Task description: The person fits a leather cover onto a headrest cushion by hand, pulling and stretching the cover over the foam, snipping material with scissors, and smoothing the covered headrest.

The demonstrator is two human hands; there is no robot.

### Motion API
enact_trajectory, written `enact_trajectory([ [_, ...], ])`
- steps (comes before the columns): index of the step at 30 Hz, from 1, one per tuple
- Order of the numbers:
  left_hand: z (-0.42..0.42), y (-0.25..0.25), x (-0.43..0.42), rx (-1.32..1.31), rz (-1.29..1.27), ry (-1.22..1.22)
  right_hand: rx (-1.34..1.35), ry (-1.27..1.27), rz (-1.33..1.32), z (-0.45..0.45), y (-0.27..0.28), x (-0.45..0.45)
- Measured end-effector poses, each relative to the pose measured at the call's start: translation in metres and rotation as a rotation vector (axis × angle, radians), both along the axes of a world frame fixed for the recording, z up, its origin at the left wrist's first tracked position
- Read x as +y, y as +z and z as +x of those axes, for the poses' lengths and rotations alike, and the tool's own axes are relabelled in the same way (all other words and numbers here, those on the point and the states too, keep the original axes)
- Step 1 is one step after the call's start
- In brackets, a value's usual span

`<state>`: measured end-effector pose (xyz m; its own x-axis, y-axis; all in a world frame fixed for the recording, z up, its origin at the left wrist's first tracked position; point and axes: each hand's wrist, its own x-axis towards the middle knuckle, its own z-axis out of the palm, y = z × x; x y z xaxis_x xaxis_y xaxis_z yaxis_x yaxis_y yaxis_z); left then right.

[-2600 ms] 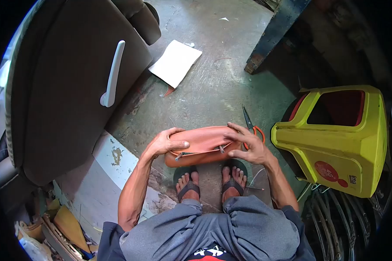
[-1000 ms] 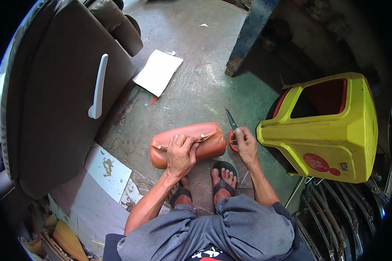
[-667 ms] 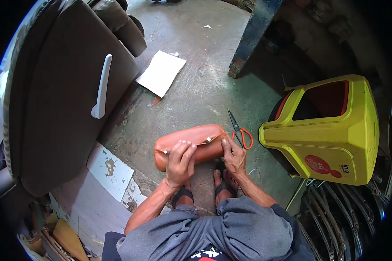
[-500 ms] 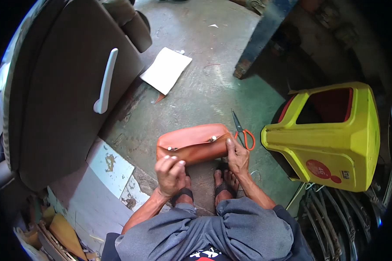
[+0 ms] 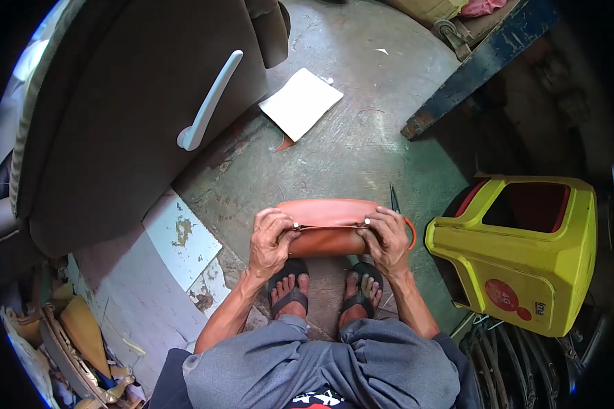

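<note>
An orange-brown leather-like padded piece is held level above my feet, with a long opening along its middle and a metal end showing near each side. My left hand is closed on its left end, thumb below the opening and fingers above. Gripping the right end in the same way is my right hand. Just beyond that hand lie scissors on the floor, their orange handle partly hidden behind my fingers.
A white pad lies on the floor ahead. To the left stands a dark upholstered seat with a pale lever. On the right are a yellow plastic stool, a blue metal leg and dark metal frames. Scraps fill the lower left.
My left hand has gone from the middle of the padded piece to its left end and closed there. The piece is now level. The view has shifted, so the surroundings appear displaced.
</note>
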<state>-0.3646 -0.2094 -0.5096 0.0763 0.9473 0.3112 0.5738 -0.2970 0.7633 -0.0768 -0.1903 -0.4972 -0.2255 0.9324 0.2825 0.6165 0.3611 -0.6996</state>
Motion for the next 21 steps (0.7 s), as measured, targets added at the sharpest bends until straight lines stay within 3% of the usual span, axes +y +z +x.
enact_trajectory([
  [12, -0.018, 0.01, 0.003, -0.01, -0.11, -0.177, -0.086, 0.085, -0.001, 0.003, 0.012, -0.002],
  [16, -0.014, 0.027, -0.005, 0.001, -0.075, -0.149, -0.07, 0.16, -0.13, 0.013, 0.032, -0.004],
  [18, -0.021, 0.031, -0.011, -0.144, -0.156, -0.16, -0.025, 0.224, -0.216, 0.025, 0.033, -0.007],
  [21, -0.014, 0.038, -0.02, -0.085, -0.283, -0.047, 0.015, 0.163, -0.329, 0.026, 0.038, -0.018],
])
